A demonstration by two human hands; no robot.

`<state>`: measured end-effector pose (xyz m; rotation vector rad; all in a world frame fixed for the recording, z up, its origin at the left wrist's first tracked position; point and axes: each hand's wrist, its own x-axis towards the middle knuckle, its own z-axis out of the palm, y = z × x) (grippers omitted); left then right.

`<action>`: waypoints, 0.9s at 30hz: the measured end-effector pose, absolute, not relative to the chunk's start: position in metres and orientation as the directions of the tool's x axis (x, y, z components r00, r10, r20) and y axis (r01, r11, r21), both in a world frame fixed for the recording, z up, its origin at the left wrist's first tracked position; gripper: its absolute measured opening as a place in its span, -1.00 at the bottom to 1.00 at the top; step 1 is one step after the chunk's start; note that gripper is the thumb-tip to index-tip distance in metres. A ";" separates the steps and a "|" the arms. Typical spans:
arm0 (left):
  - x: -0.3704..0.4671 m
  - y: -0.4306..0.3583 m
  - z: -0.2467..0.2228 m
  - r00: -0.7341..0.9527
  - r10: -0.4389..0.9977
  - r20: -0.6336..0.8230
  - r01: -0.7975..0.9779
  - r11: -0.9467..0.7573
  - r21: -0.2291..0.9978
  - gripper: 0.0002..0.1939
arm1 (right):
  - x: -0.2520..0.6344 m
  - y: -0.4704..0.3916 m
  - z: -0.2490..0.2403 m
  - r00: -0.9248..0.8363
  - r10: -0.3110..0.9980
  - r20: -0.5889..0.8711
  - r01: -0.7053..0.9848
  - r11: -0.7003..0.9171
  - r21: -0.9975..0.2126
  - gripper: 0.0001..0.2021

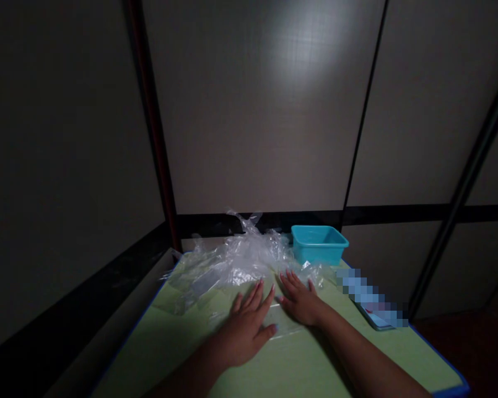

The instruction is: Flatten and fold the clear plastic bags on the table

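Note:
My left hand (247, 329) lies palm down with its fingers spread, over a flat sheet of clear plastic (288, 327) on the green table. To its right, my right hand (301, 298) is also palm down, fingers apart, its fingertips near the far edge of that sheet. Neither hand grips anything. Just beyond both hands rises a loose heap of crumpled clear plastic bags (244, 257); part of it reaches toward the right fingertips. How firmly the palms touch the sheet cannot be seen.
A turquoise plastic basin (319, 254) stands at the table's back right. Along the right edge lies a flat bluish object (377, 312), partly pixelated. The green table (157, 354) has a blue rim. Dark-trimmed panels (257, 138) rise behind it.

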<state>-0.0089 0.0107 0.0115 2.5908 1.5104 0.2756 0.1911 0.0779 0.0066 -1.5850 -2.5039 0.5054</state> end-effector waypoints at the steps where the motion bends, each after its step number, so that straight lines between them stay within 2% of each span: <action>1: -0.009 0.011 0.011 0.489 0.865 0.113 0.844 -0.502 0.189 -0.30 | 0.191 0.078 0.007 -0.434 0.899 -0.063 0.853 0.388 -0.348 -0.33; 7: -0.006 0.015 0.011 0.400 0.833 0.382 0.881 -0.465 0.092 -0.30 | 0.190 0.075 0.009 -0.424 0.905 -0.039 0.853 0.385 -0.354 -0.31; 10: -0.005 0.016 0.010 0.324 0.838 0.440 0.913 -0.398 0.086 -0.33 | 0.189 0.074 0.009 -0.426 0.904 -0.047 0.855 0.385 -0.348 -0.32; 14: -0.005 0.017 0.007 0.234 0.899 0.370 0.950 -0.292 0.108 -0.36 | 0.189 0.073 0.008 -0.428 0.902 -0.053 0.855 0.385 -0.347 -0.31; 19: -0.007 0.017 0.005 0.188 0.965 0.181 0.972 -0.209 0.108 -0.34 | 0.190 0.071 0.010 -0.428 0.901 -0.069 0.857 0.380 -0.347 -0.29; 27: -0.005 0.011 0.009 0.340 0.930 0.140 0.928 -0.356 0.109 -0.33 | 0.188 0.069 0.013 -0.429 0.901 -0.069 0.855 0.380 -0.353 -0.30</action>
